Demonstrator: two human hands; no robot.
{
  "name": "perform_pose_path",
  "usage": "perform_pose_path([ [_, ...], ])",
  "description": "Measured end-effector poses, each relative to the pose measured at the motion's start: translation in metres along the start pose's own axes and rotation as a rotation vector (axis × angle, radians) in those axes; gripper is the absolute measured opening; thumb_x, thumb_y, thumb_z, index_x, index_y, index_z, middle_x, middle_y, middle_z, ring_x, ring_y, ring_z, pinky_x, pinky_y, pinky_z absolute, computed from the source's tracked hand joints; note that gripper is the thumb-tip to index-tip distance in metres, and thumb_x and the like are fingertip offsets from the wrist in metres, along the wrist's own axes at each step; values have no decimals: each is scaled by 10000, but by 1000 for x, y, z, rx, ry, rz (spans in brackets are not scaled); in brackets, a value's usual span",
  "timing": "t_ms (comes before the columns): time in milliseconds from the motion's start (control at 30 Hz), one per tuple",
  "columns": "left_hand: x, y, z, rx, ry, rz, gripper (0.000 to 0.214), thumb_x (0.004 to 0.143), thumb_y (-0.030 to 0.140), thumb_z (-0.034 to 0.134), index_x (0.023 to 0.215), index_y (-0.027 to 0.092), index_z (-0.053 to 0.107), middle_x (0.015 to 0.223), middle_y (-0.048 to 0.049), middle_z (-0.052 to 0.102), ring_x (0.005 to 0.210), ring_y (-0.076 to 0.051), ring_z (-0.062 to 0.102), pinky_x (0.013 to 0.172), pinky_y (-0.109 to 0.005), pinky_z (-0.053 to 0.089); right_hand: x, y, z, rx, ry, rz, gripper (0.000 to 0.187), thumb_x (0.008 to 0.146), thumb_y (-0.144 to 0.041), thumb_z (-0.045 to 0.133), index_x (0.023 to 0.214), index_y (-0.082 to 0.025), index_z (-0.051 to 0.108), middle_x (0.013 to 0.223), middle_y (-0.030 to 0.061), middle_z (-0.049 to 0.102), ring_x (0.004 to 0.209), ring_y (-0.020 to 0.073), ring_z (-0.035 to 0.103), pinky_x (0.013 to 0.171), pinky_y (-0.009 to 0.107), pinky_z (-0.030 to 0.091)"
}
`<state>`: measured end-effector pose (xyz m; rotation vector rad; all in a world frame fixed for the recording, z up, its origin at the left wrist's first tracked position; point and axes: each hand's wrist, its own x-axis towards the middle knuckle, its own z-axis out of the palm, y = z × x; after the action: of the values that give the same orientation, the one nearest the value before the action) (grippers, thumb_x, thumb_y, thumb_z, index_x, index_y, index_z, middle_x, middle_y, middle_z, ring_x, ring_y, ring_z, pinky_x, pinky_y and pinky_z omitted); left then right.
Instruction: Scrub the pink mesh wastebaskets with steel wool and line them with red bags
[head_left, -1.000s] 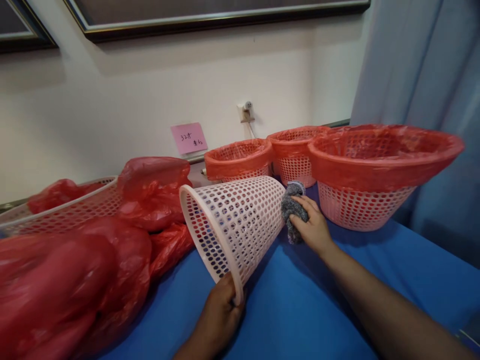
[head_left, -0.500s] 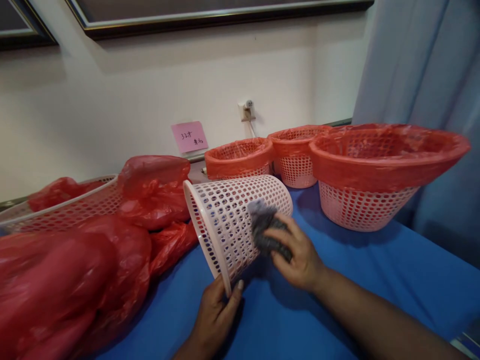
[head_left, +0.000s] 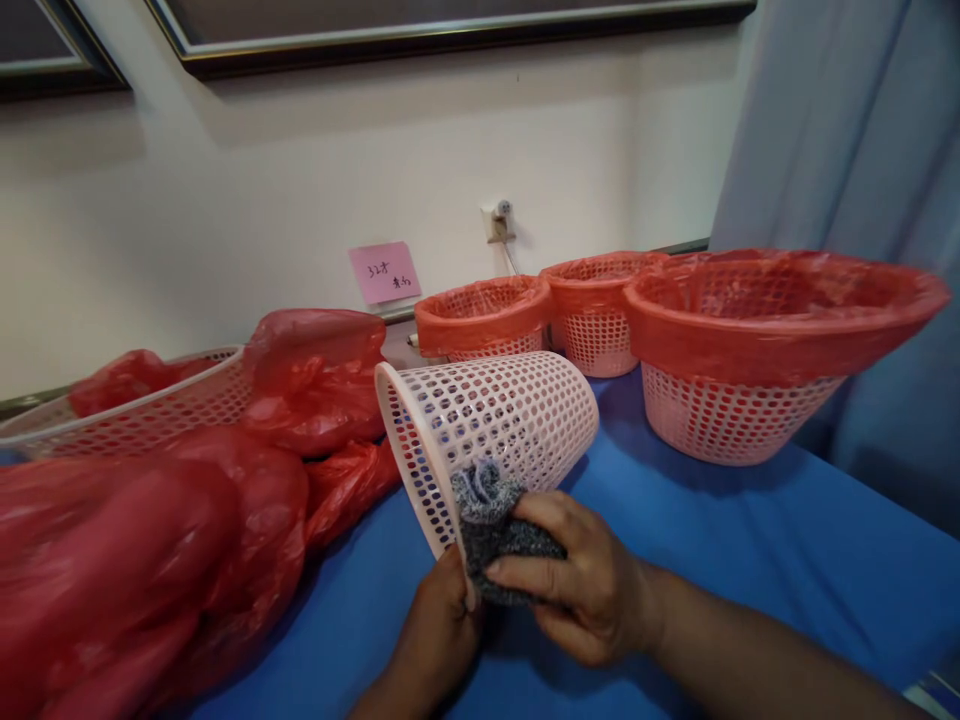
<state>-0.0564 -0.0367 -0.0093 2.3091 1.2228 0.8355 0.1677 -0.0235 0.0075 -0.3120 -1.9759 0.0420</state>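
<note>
A pale pink perforated plastic basket lies tipped on its side, its open mouth facing left. My left hand is closed on the lower part of its rim, with the fingertips partly hidden. In my right hand is a bunched dark grey cloth, pressed against the basket's side close to the rim. The cloth is just above and to the right of my left hand and covers some of the holes.
Crumpled red plastic bags cover the left side of the blue tabletop. Behind them is a wide white basket. Red-lined baskets stand at the back and right. A pink note and a socket are on the wall.
My right hand has moved the cloth down and left along the basket's side, from near its middle to near the rim. The left hand still grips the rim.
</note>
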Motion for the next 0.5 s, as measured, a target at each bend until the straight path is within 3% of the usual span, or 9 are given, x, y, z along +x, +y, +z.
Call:
perform_pose_path([
  [67,2,1,-1,29,10,-12,400,908,139,482,1205,239,732,1168,-75,774,1130,-246,708,1018,-405,573,-5,16,-2,-71,71,126,529,801,-129,553,1317,-236,598,1475,119,458,1291,273,554,1048,461,529],
  [167,2,-2,-1,101,4,-21,531,892,102,463,1370,255,637,1299,-77,724,1239,-248,656,1064,-413,544,-15,63,-14,-224,305,581,461,832,-178,573,1286,-236,628,1454,134,485,1348,311,516,1129,552,453],
  [233,1,-5,0,147,-40,9,527,885,106,491,1361,266,650,1305,-81,722,1224,-254,662,1045,-409,555,-20,87,-23,-263,429,828,426,829,-243,591,1250,-218,654,1366,146,541,1308,332,545,1140,601,426],
  [267,0,-7,1,174,-62,26,507,883,111,506,1337,266,671,1294,-87,727,1194,-258,675,1035,-415,560,-21,91,-26,-271,457,879,424,827,-265,596,1243,-214,658,1343,146,552,1295,336,554,1141,609,422],
  [300,0,-8,2,201,-81,37,486,879,117,521,1310,262,691,1281,-95,732,1163,-263,687,1026,-428,563,-20,90,-27,-276,459,872,432,827,-271,598,1252,-216,654,1352,145,545,1302,336,550,1145,608,420],
  [367,0,-9,4,244,-97,34,454,868,125,539,1264,251,722,1251,-109,741,1119,-277,699,1012,-461,565,-14,70,-26,-278,378,707,480,831,-232,595,1310,-244,620,1450,135,478,1360,329,505,1149,583,425],
  [433,1,-7,6,233,-63,9,393,859,144,565,1186,248,757,1179,-107,764,1077,-280,712,991,-461,572,-6,38,-19,-243,229,405,553,818,-172,583,1360,-278,576,1521,115,408,1381,318,482,1110,543,473],
  [500,0,-2,7,165,36,-23,293,858,189,605,1084,244,784,1073,-92,787,1008,-269,732,934,-412,597,2,8,-12,-152,105,101,570,793,-166,564,1354,-267,569,1484,113,429,1305,297,529,1016,485,544],
])
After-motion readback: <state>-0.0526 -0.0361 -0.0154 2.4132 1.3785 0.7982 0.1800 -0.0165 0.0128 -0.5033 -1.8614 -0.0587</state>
